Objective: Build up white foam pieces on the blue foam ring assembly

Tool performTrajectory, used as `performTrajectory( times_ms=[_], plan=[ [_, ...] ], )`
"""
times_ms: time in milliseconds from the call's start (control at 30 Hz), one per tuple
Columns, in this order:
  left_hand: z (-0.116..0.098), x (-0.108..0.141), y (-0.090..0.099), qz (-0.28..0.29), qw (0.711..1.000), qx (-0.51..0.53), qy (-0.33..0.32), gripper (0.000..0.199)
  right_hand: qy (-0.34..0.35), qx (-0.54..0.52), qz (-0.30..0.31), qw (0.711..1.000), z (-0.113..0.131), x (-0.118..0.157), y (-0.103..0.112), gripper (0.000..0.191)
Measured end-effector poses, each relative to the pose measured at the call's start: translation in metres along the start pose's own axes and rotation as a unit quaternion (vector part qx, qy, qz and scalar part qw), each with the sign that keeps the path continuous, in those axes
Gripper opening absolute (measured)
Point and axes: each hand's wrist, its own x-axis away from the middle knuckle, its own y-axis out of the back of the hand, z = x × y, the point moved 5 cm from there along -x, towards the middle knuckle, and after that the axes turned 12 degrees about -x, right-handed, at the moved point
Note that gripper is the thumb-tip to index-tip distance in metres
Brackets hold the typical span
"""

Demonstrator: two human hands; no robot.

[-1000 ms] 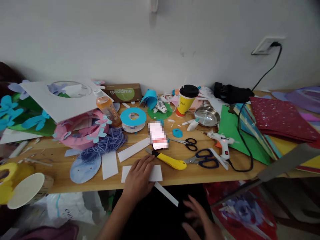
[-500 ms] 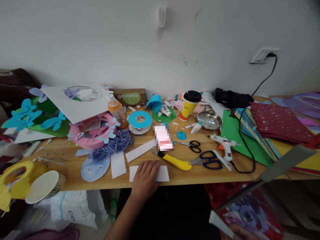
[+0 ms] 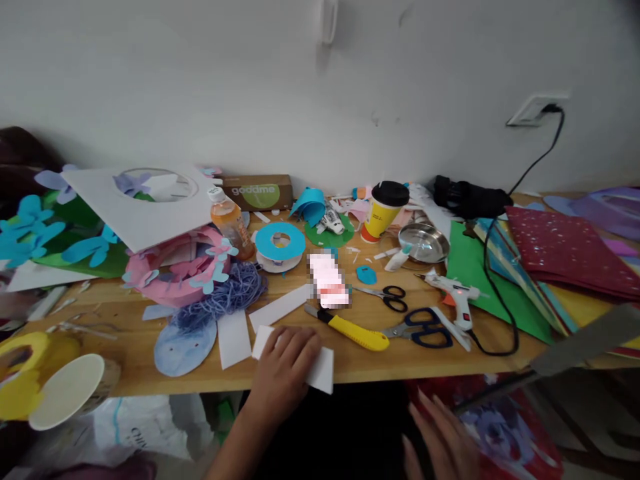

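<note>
My left hand (image 3: 283, 370) grips a white paper rectangle (image 3: 323, 369) at the front edge of the wooden table (image 3: 125, 340); the sheet is tilted and sticks out past the edge. My right hand (image 3: 445, 440) hovers below the table on the right, fingers spread, holding nothing. A yellow utility knife (image 3: 356, 330) lies just beyond my left hand. Two more white strips (image 3: 233, 337) (image 3: 279, 306) lie to its left.
Blue-handled scissors (image 3: 423, 328), small black scissors (image 3: 387, 295) and a corded glue gun (image 3: 456, 292) lie to the right. Behind are a yellow cup (image 3: 383, 210), metal bowl (image 3: 423, 241), blue tape roll (image 3: 280, 245), bottle (image 3: 229, 220) and pink ring (image 3: 175, 267). Coloured sheets (image 3: 565, 250) are stacked far right.
My left hand has closed on the white rectangle and pulled it askew over the table edge. My right hand, earlier holding a white strip low down, now comes up with nothing in it.
</note>
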Motion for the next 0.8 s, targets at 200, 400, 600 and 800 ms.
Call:
performTrajectory(
  times_ms=[200,400,600,800],
  plan=[
    [0.092,-0.094,-0.001,0.091,0.985,-0.149,0.012,0.055,0.046,-0.081,0.135,0.986,0.021,-0.118,-0.048,0.032],
    [0.134,-0.141,-0.037,0.195,0.96,-0.196,-0.041,0.049,0.063,-0.122,0.16,0.978,0.017,-0.118,-0.051,0.04],
    [0.082,-0.121,0.042,0.107,0.977,-0.18,-0.027,0.062,0.071,-0.167,0.126,0.975,0.013,-0.133,-0.038,0.04],
    [0.008,-0.016,0.059,0.144,0.974,-0.044,-0.169,0.059,-0.118,-0.255,0.043,0.959,0.0,-0.123,-0.029,0.033]
  ],
)
